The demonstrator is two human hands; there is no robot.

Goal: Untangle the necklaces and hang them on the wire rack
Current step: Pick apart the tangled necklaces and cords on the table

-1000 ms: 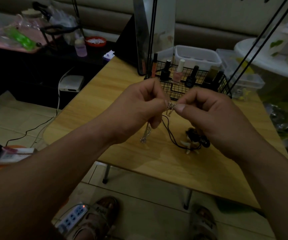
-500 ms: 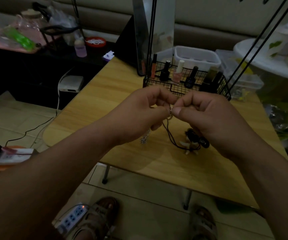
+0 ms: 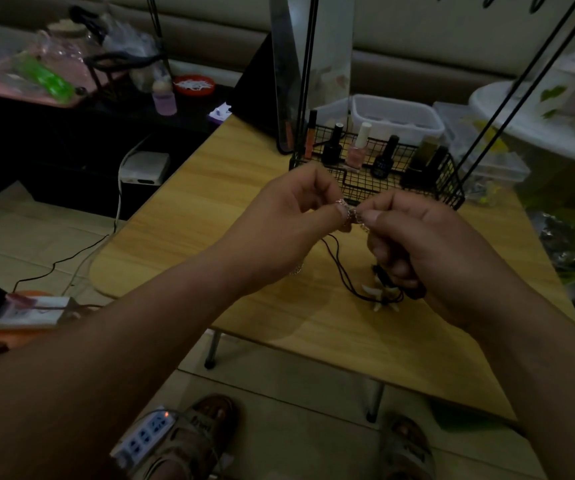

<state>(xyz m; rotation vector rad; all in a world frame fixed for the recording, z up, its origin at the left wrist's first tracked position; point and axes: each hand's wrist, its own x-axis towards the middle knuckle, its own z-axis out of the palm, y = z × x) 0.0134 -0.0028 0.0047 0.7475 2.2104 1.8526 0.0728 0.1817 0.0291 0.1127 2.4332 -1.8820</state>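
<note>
Left hand (image 3: 296,216) and right hand (image 3: 417,244) each pinched the thin chain (image 3: 351,213), stretched left-to-right between them at frame centre.

A light wooden counter (image 3: 209,216) with rounded corners is standing on thin metal legs over the tiled floor (image 3: 279,393). Toward its back a black wire rack (image 3: 448,183) is sitting on its basket base, a mirror (image 3: 331,64) standing just beside it, a white tub (image 3: 396,112) behind. Nearer the front a black cord necklace (image 3: 355,292) is lying on the wood — pale claw-shaped pendants resting there.
</note>
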